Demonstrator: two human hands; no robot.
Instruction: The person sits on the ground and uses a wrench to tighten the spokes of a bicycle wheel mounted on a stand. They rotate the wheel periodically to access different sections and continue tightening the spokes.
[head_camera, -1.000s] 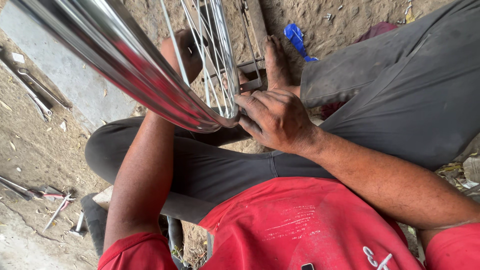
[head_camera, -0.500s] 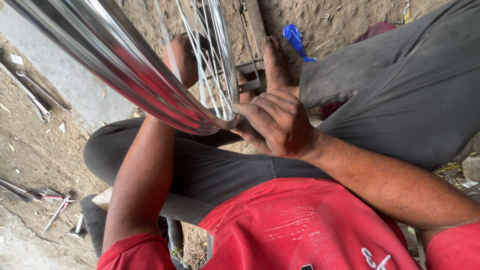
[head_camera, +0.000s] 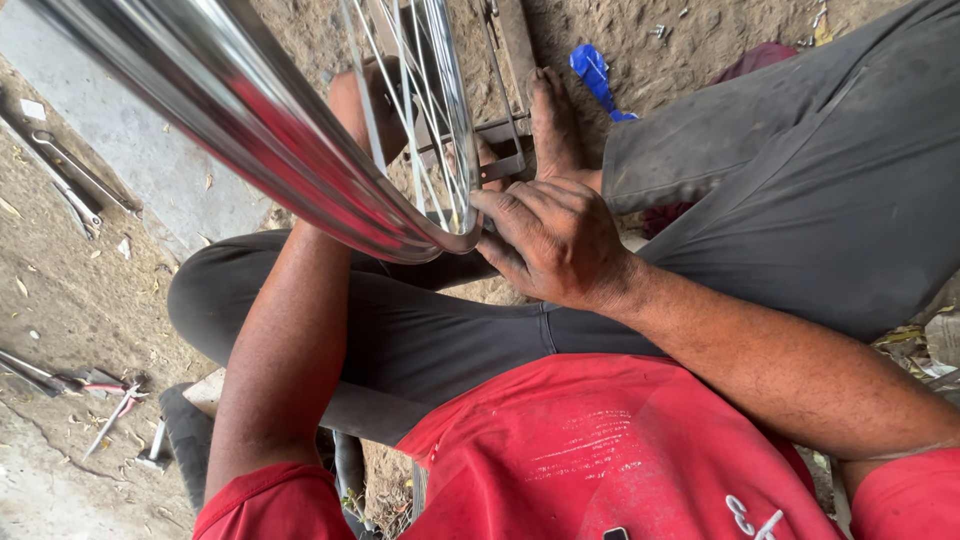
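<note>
Right hand: the right hand (head_camera: 555, 240) rests at the low edge of the wheel rim (head_camera: 300, 150), fingers (head_camera: 500, 205) drawn together and pinched on the rim beside the spokes (head_camera: 425, 120).
Left hand: the left hand (head_camera: 370, 100) sits behind the spokes, blurred; whether its fingers grip or lie apart cannot be told.
Wheel: shiny metal, tilted, held above the seated person's grey-trousered lap and bare foot (head_camera: 553, 120).
Ground: wrenches (head_camera: 70, 180) on the dirt floor at left; a blue scrap (head_camera: 595, 75) near the foot.
</note>
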